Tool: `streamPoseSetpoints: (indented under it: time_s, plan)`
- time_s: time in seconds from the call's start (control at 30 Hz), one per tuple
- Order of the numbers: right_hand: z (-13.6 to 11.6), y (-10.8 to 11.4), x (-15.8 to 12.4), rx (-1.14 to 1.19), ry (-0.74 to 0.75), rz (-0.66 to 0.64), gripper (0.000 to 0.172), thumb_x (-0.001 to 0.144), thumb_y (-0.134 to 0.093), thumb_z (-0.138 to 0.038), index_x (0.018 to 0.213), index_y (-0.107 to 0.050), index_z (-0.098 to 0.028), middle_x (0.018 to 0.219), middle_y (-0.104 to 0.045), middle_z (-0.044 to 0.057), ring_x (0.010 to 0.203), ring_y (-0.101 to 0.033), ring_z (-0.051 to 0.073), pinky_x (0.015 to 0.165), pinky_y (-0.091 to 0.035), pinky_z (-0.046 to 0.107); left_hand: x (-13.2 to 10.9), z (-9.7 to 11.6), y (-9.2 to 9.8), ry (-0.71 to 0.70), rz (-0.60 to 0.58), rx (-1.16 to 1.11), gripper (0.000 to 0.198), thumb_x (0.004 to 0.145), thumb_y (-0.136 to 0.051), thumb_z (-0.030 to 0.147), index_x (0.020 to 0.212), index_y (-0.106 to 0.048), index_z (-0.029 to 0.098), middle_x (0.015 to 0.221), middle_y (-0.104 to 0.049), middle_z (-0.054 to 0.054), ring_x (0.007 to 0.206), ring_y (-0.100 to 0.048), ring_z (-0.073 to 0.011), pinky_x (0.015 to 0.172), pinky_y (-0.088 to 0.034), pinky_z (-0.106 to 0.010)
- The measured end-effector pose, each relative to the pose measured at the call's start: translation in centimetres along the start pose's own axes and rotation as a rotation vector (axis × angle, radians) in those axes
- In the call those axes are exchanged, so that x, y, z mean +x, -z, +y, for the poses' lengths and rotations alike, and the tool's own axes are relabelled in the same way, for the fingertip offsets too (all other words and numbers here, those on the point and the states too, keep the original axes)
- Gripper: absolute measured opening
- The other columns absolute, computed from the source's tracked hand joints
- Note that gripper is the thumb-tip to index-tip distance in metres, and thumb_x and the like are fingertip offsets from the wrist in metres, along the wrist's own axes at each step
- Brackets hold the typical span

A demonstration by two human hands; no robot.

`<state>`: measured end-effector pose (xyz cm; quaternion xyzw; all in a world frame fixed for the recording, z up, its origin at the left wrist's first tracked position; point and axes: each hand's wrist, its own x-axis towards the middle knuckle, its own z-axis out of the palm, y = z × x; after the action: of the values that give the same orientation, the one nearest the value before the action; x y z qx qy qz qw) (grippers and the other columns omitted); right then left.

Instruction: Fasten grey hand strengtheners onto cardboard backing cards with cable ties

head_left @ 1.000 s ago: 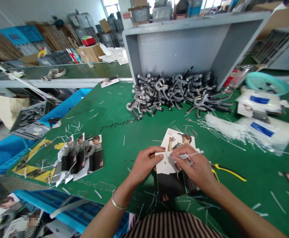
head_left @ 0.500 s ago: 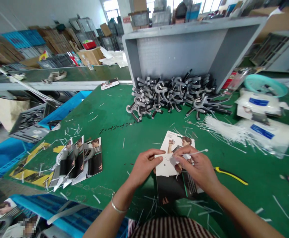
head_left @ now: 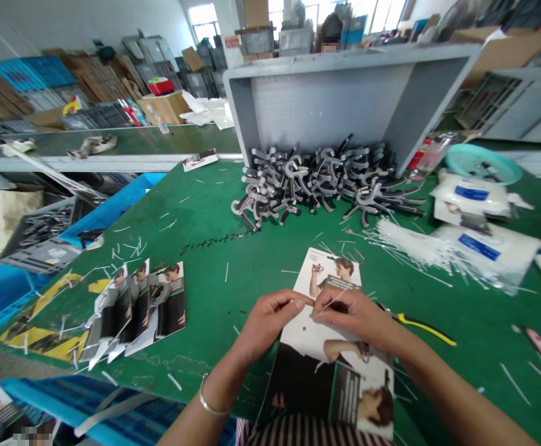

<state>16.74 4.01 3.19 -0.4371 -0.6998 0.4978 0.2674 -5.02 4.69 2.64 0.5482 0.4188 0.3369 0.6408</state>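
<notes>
A glossy printed paper card is held by the left hand, fingers closed on its edge, the right hand's fingers pinching a white cable tie; three done cards lie at nine o'clock, many grey hand grippers remain at twelve.

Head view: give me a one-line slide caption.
Left hand steadies a printed card while right hand pinches a white cable tie at it, on a green mat.

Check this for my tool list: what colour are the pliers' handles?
The pliers have yellow and black handles, best seen in the head view.
</notes>
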Motion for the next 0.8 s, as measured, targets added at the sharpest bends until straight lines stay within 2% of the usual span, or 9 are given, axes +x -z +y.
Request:
streamPoseSetpoints:
  time_s: [0.1,0.17,0.27,0.4,0.5,0.6,0.67,0.73,0.8]
  plan:
    - [0.3,-0.3,-0.9,0.097,-0.038,0.005,0.015,0.088,-0.065,-0.033,0.087,-0.069,-0.019,0.081,-0.068,0.001,0.074,-0.061,0.014,0.067,-0.044,0.024,-0.6,-1.4,0.3,0.128,0.002,-0.102,0.047,0.090,-0.053,0.054,0.095,-0.076,0.013,0.077,-0.071,-0.006,0.068,-0.061,-0.0160,0.064,-0.045,-0.025]
    - [0.7,-0.6,-1.4,0.137,-0.060,0.019,0.015,0.088,-0.066,-0.033,0.087,-0.069,-0.018,0.081,-0.067,0.000,0.073,-0.060,0.013,0.066,-0.044,0.023,-1.0,-2.5,0.3,0.208,-0.020,-0.143,0.045,0.084,-0.062,0.055,0.089,-0.077,0.013,0.067,-0.069,-0.004,0.061,-0.058,-0.0146,0.060,-0.042,-0.024]
    - [1.1,-1.1,-1.8,0.179,-0.092,0.009,0.016,0.086,-0.068,-0.035,0.087,-0.069,-0.019,0.080,-0.066,0.000,0.071,-0.058,0.013,0.065,-0.043,0.023,-1.5,-3.5,-0.1,0.288,-0.080,-0.214,0.036,0.072,-0.077,0.047,0.083,-0.077,0.013,0.066,-0.069,-0.002,0.063,-0.059,-0.0149,0.062,-0.042,-0.024]
    - [1.1,-1.8,-2.3,0.221,-0.115,-0.036,0.020,0.085,-0.068,-0.038,0.087,-0.070,-0.018,0.078,-0.066,-0.001,0.070,-0.058,0.013,0.063,-0.042,0.022,-2.0,-3.6,-0.6,0.292,-0.043,-0.250,0.030,0.062,-0.085,0.035,0.079,-0.075,0.013,0.070,-0.071,-0.002,0.065,-0.060,-0.0136,0.065,-0.043,-0.022]
    - [0.8,-1.5,-2.3,0.197,-0.097,-0.028,0.020,0.088,-0.065,-0.038,0.091,-0.070,-0.019,0.083,-0.069,0.000,0.074,-0.061,0.014,0.065,-0.045,0.023,-2.2,-3.5,-0.8,0.270,-0.036,-0.267,0.027,0.061,-0.086,0.028,0.079,-0.072,0.013,0.072,-0.071,-0.001,0.066,-0.061,-0.0134,0.066,-0.045,-0.022]
    - [0.1,0.5,-0.5,0.094,-0.007,-0.045,0.017,0.090,-0.062,-0.034,0.093,-0.072,-0.020,0.090,-0.071,0.001,0.082,-0.064,0.015,0.075,-0.047,0.025,-1.1,-2.8,-0.8,0.196,0.021,-0.262,0.026,0.061,-0.084,0.024,0.078,-0.067,0.015,0.073,-0.069,0.001,0.066,-0.060,-0.0124,0.067,-0.047,-0.023]
    - [-0.3,2.9,2.1,0.018,0.079,-0.073,0.017,0.089,-0.062,-0.034,0.094,-0.073,-0.021,0.096,-0.071,0.001,0.088,-0.064,0.016,0.082,-0.046,0.028,1.0,-1.9,-0.4,0.083,0.074,-0.215,0.026,0.063,-0.082,0.023,0.080,-0.064,0.016,0.075,-0.068,0.002,0.068,-0.060,-0.0119,0.069,-0.047,-0.023]
    - [-0.4,5.3,5.3,-0.022,0.107,-0.092,0.018,0.086,-0.065,-0.035,0.091,-0.073,-0.021,0.094,-0.071,0.001,0.088,-0.064,0.016,0.081,-0.046,0.028,3.7,-0.8,0.0,-0.051,0.122,-0.152,0.026,0.065,-0.079,0.024,0.084,-0.062,0.016,0.078,-0.067,0.002,0.072,-0.059,-0.0124,0.072,-0.047,-0.023]
    - [0.0,6.8,7.9,0.007,0.060,-0.116,0.021,0.083,-0.067,-0.037,0.091,-0.072,-0.019,0.088,-0.070,0.001,0.081,-0.063,0.015,0.075,-0.047,0.026,6.1,-0.2,0.3,-0.137,0.165,-0.079,0.025,0.066,-0.077,0.026,0.083,-0.061,0.016,0.077,-0.064,0.002,0.073,-0.058,-0.0128,0.072,-0.046,-0.023]
